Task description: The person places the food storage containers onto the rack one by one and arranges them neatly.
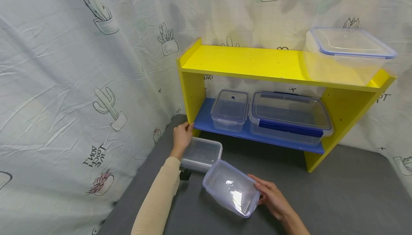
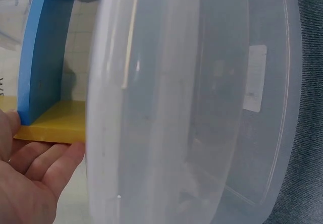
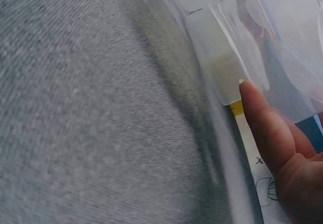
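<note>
At the left end of a yellow shelf unit [image 1: 184, 95], my left hand [image 1: 182, 137] grips the front edge of the side panel, where the blue shelf board [image 1: 201, 120] meets it. In the left wrist view its fingers lie behind the yellow panel [image 2: 60, 125]. My right hand [image 1: 271, 196] holds a clear plastic food container [image 1: 230, 188] with a pale blue rim by its right end, tilted in front of the unit. Close below my left hand, a second clear container [image 1: 204, 152] lies on the dark grey surface, partly hidden by the left wrist and the held container.
On the blue board stand a small lidded container [image 1: 230, 108] and a wide one [image 1: 289, 111] with dark blue clips. A large clear box [image 1: 347, 56] sits on the yellow top at the right. Cactus-printed cloth [image 1: 74, 67] hangs behind and left of the grey surface [image 1: 354, 185].
</note>
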`<state>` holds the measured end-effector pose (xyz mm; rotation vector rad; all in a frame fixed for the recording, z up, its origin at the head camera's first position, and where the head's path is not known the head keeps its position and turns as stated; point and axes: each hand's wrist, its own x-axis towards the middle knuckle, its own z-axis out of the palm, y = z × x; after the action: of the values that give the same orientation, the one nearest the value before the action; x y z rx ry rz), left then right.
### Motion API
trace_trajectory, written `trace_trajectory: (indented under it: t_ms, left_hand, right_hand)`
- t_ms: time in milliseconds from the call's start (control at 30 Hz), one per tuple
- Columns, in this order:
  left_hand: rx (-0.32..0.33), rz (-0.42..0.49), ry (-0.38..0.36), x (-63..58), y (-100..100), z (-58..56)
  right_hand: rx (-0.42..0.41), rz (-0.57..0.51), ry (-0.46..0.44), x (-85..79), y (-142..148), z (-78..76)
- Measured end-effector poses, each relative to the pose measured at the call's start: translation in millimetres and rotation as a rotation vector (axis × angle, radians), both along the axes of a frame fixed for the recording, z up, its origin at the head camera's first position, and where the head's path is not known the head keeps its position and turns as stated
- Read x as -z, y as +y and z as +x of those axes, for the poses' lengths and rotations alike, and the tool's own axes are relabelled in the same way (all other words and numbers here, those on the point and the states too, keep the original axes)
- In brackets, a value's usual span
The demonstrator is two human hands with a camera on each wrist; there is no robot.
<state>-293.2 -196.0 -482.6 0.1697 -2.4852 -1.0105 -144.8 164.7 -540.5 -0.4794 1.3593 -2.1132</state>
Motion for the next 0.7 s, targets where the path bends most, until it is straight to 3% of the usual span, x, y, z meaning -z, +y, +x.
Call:
trace_trajectory:
  t_ms: [500,700]
  left_hand:
    - [-0.002,-0.008,0.017,-0.2,-0.2,1.3]
    - [-0.004,-0.014,0.027,-0.6,0.2,1.0]
  right_hand:
    - [0.146,-0.256,0.024,-25.0,-4.1,4.9]
    - [0.314,-0.296,0.024,-41.4,-8.0,11.2]
